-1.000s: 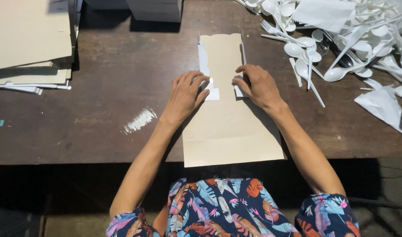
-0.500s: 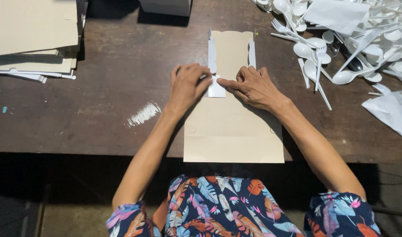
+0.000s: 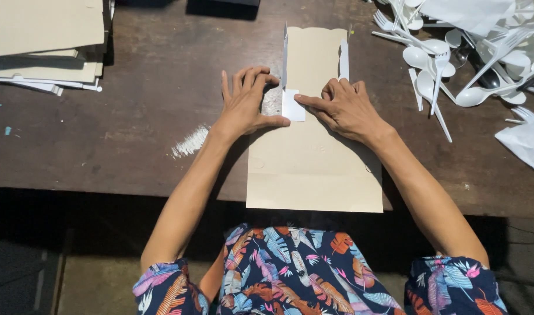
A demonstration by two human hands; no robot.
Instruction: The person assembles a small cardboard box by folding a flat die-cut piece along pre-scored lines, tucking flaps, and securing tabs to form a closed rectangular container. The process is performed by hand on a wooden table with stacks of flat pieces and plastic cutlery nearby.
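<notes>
A person seated at a dark wooden table (image 3: 150,146) is working a flat tan paper bag (image 3: 313,169) that is lying lengthwise in front of them, its near end overhanging the table edge and its scalloped far end pointing away. The left hand (image 3: 246,105) is lying open and flat on the bag's left edge, fingers spread and curled over the side, while the right hand (image 3: 345,108) is resting loosely on the bag, its forefinger pressing down a small white flap (image 3: 293,106) between the two hands; neither hand is clamped around anything. Judging by this, the fold is likely to come out well if the left palm is kept pinning the bag while the pressing finger is running squarely along the crease, so the two white side strips standing up at the far end are staying even. A stack of flat tan and white sheets (image 3: 45,41) is sitting at the far left corner, and a heap of white plastic spoons and forks (image 3: 453,52) is lying at the far right, beside white paper wrappers (image 3: 526,143).
</notes>
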